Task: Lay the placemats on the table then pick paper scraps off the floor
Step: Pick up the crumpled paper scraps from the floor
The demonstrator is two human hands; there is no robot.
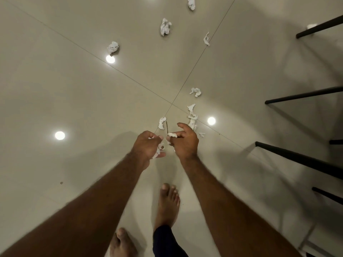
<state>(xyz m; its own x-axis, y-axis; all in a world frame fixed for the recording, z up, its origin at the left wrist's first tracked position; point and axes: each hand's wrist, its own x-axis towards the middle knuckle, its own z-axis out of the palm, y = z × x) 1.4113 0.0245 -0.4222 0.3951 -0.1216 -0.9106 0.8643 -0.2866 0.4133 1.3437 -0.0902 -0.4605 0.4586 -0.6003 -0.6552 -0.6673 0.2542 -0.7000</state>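
White crumpled paper scraps lie scattered on the glossy beige tile floor (74, 93). My left hand (146, 146) is curled round several white scraps, bits showing between its fingers. My right hand (183, 140) pinches a small white scrap (172, 134) at its fingertips, close beside the left hand. Just beyond the hands lie a curled scrap (161, 123), a long torn strip (192, 115) and a tiny piece (202, 134). Farther off lie more scraps: one (195, 92), another (112, 47), a third (165, 26), a thin one (206, 39) and one at the top edge (191, 3).
Dark chair or table legs (297, 158) and rails (304, 97) stand along the right side. My bare feet (168, 204) are on the tiles below the hands. Ceiling lights reflect as bright spots (59, 135) on the floor. A thin brown stick (167, 127) lies near the curled scrap.
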